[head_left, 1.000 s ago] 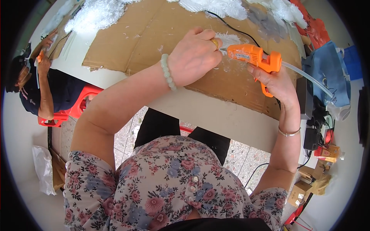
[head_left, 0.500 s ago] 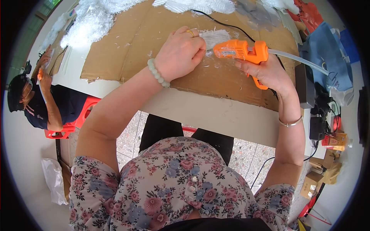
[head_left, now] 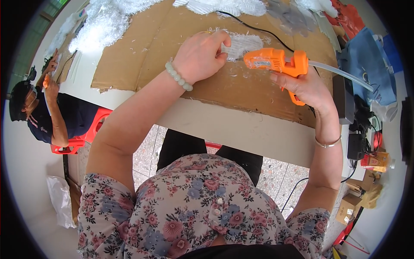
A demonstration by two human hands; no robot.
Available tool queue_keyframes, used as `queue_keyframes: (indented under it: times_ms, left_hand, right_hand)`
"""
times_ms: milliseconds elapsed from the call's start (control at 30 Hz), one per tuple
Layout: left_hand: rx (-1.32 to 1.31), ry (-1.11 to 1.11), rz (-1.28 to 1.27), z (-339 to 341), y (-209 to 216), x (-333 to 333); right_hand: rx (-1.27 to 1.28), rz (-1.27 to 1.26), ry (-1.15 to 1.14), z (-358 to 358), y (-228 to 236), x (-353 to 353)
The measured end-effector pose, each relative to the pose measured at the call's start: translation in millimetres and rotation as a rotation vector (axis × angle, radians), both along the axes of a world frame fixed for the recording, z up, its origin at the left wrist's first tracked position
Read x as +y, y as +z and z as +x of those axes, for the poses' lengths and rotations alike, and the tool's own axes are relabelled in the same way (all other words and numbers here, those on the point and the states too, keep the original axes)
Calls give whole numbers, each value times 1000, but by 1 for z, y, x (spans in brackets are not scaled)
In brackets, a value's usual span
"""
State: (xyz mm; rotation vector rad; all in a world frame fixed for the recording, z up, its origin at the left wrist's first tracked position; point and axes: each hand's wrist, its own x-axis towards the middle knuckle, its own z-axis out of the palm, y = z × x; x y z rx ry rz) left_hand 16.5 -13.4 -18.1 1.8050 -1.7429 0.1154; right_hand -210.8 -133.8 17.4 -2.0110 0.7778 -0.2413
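Note:
My right hand (head_left: 308,88) is wrapped round the handle of an orange hot glue gun (head_left: 276,60). A long translucent glue stick (head_left: 340,75) sticks out of its back, and its nozzle points left. Left of the nozzle lies a white fringed piece of fabric (head_left: 248,45), flat on a brown cardboard sheet (head_left: 172,34). At the fabric's left edge is my left hand (head_left: 200,56), its fingers curled. The index finger and thumb have a small gap between them. The other fingers are hidden, and whatever they hold cannot be made out.
White fluffy fringe (head_left: 103,26) is heaped at the far left, with more white fringed material (head_left: 228,6) at the far edge. A black cord (head_left: 254,26) crosses the cardboard. A blue bag (head_left: 366,64) and a dark box (head_left: 343,99) stand right. Another person (head_left: 56,108) works at the left.
The glue gun in my right hand has moved right and slightly nearer, away from my left hand. My left index finger and thumb have parted a little, showing more of the white fabric.

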Motion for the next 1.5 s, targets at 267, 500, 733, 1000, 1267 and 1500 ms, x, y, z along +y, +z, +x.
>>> queue_keyframes:
  times_ms: [267,500,733,1000,1267,1500]
  left_hand:
    - [-5,-8,128,8,8,-5]
    - [8,-176,3,23,4,-13]
    - [69,-280,-29,29,12,2]
    - [57,-282,-17,35,2,-4]
    - [76,-282,-49,34,4,-9]
    - [126,-258,-162,32,-1,-14]
  right_hand:
    - [-17,16,1,11,-4,2]
    - [-29,67,-3,9,-2,1]
    - [-80,119,14,4,-4,-2]
    - [-161,168,-44,-5,-7,-12]
    - [-54,126,-9,2,1,5]
    - [-140,82,-75,-3,19,5]
